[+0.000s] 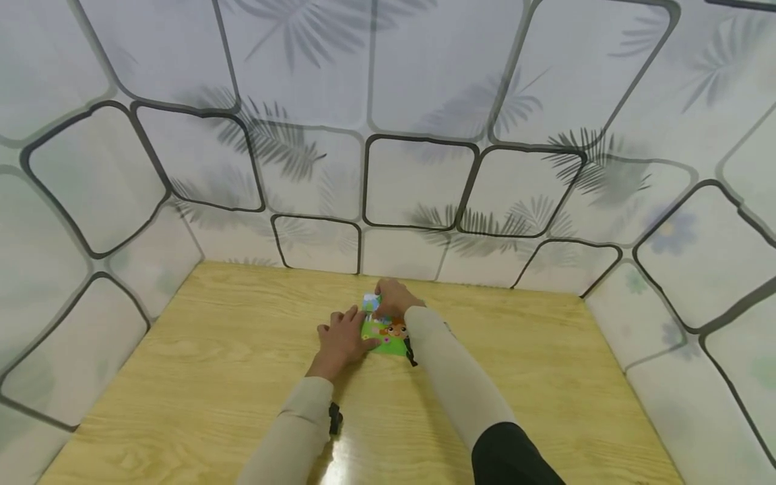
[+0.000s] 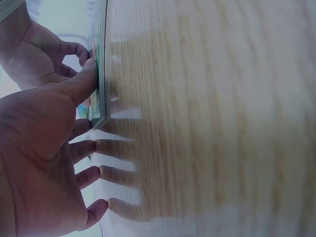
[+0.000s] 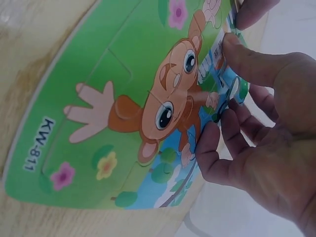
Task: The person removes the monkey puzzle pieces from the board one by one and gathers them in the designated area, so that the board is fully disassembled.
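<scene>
A jigsaw puzzle board with a cartoon monkey on green grass lies on the table. In the right wrist view the puzzle board shows flowers, cut lines and the print KW-811. My left hand is at its left side, thumb on the board's edge. In the left wrist view, the other fingers of the left hand are spread, with tips on the tabletop. My right hand is over the far part of the board. Its curled fingers and thumb pinch a small blue-and-green puzzle piece, partly hidden by the fingers.
The wood-grain table extends around the board. A pale wall covering with dark outlines and leaf prints rises behind the table and on both sides. A black strap end hangs by the left sleeve.
</scene>
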`<state>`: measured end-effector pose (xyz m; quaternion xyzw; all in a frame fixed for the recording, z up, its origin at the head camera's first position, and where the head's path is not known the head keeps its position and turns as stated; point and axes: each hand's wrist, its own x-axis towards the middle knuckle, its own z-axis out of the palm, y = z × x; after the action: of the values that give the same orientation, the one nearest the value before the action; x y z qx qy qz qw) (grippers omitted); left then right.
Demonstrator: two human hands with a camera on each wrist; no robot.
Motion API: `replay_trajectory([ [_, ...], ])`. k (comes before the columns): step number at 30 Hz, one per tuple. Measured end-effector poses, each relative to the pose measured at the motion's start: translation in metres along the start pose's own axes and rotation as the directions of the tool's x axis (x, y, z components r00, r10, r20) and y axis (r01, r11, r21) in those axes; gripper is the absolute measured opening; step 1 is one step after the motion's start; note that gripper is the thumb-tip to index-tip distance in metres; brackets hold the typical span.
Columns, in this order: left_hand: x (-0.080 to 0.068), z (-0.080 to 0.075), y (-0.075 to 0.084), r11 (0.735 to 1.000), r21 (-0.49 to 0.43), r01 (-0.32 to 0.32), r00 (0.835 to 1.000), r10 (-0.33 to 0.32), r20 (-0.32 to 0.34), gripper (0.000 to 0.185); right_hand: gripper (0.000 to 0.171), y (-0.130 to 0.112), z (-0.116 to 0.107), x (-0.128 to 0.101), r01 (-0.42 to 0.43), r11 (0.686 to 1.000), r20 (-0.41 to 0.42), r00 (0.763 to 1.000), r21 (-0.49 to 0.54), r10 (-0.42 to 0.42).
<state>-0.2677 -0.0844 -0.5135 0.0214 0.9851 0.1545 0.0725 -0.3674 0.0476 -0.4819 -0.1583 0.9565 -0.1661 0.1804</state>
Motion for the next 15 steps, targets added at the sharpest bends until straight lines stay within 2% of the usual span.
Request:
replay_trajectory([
  [8, -0.001, -0.002, 0.000, 1.000, -0.004, -0.002, 1.000, 0.002, -0.008, 0.078, 0.040, 0.009, 0.005, 0.000, 0.122, 0.992, -0.080, 0.989, 0.012, -0.121],
  [15, 0.001, 0.004, -0.004, 1.000, 0.003, -0.024, 0.999, 0.024, -0.026, 0.078, 0.024, 0.025, 0.011, -0.004, 0.160, 0.976, -0.165, 0.977, 0.149, -0.135],
])
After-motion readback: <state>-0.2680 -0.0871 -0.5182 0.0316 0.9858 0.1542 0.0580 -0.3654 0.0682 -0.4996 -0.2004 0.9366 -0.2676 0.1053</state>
